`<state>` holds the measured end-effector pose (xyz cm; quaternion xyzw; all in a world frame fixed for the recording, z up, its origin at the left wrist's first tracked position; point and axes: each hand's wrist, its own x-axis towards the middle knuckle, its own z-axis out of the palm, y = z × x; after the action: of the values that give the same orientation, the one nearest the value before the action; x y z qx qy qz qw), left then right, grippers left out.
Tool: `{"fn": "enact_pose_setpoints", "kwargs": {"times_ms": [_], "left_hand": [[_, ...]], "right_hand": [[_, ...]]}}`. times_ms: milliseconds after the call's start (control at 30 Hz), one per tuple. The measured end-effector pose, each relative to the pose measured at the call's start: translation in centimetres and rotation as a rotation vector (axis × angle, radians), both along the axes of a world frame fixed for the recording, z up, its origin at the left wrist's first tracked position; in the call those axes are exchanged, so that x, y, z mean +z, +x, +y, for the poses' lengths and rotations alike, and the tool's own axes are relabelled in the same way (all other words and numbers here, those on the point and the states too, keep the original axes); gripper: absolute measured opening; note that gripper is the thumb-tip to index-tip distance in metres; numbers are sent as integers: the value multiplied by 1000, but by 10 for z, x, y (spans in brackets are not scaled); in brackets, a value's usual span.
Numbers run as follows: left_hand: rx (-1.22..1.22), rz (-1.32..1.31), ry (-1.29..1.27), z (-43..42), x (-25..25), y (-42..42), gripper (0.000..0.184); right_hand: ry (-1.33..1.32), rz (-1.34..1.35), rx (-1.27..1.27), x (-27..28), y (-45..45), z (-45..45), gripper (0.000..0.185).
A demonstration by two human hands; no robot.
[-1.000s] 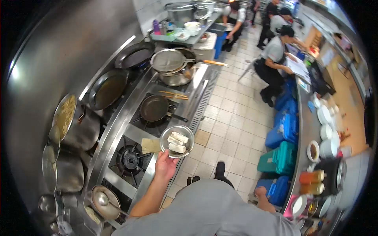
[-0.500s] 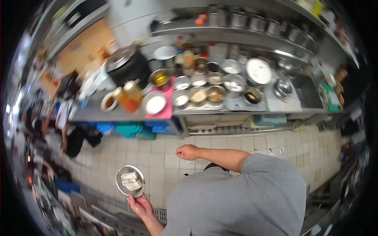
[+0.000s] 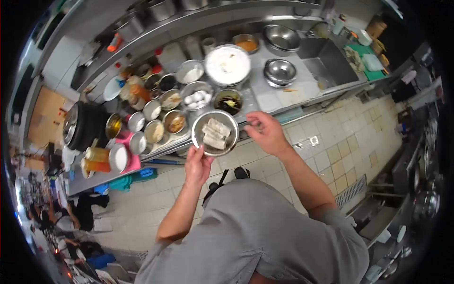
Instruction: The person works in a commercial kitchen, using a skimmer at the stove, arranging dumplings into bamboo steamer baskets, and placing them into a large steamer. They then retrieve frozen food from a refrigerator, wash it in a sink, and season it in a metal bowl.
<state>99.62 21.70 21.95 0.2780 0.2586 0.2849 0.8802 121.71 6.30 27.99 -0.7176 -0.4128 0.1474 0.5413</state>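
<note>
My left hand [image 3: 197, 166] grips the near rim of a round metal bowl [image 3: 231, 122]. Inside the bowl lie pale, whitish log-shaped pieces [image 3: 215, 134]; their kind I cannot make out. To the right of the bowl is my right hand [image 3: 267, 134], its fingers apart and curved, with nothing in them. Just beyond the bowl on the counter stands a metal bowl of dark liquid [image 3: 222, 105] with something yellowish in it. Left of that is a bowl of white egg-shaped items [image 3: 197, 97].
A large tub of white powder [image 3: 228, 65] stands behind. Stacked metal bowls [image 3: 280, 72] and a sink [image 3: 326, 64] are to the right. Sauce bottles [image 3: 97, 160] and a big black pot [image 3: 92, 125] stand left. Other people [image 3: 80, 213] are at far left.
My view and body have turned right along the counter. The bowl in my left hand has come up to the counter's front edge. My right hand has moved beside it and its fingers have opened.
</note>
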Motion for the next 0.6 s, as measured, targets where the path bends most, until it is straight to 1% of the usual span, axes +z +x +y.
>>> {"fn": "enact_pose_setpoints", "kwargs": {"times_ms": [33,100,133,200,233,267,333,367,400,433,467,533,600], "left_hand": [[-68,-4,36,0,-2,24,8],[-147,-31,30,-8,-2,73,10],[-196,-40,28,-12,-2,96,12],[-297,-107,-25,-21,-13,138,12],[-308,-92,-71,-29,-16,158,12],[-324,-79,-117,-38,-14,180,12],[-409,-56,-167,-47,-21,218,13],[-458,-53,-186,-53,-21,239,14],[-483,-66,-188,-57,-21,261,14],[-547,-16,-178,-60,-21,283,15],[-611,45,-164,-64,-17,301,16],[-649,40,-127,-71,-13,349,17],[-698,67,38,-79,-4,405,18]], "right_hand": [[-11,-11,-29,12,6,-3,35],[-179,-456,38,27,24,-2,58],[-186,-467,14,26,33,-1,58],[-415,-687,-66,14,52,-2,75],[-510,-657,-92,10,64,-6,81],[-527,-661,-127,10,77,-12,81],[-719,-546,-171,12,105,-23,81],[-732,-549,-203,11,120,-31,81],[-804,-539,-224,11,135,-38,82],[-870,-523,-245,9,151,-43,83],[-869,-513,-268,4,168,-48,83],[-839,-453,-357,0,212,-57,79],[-799,-402,-394,2,255,-67,76]]}}
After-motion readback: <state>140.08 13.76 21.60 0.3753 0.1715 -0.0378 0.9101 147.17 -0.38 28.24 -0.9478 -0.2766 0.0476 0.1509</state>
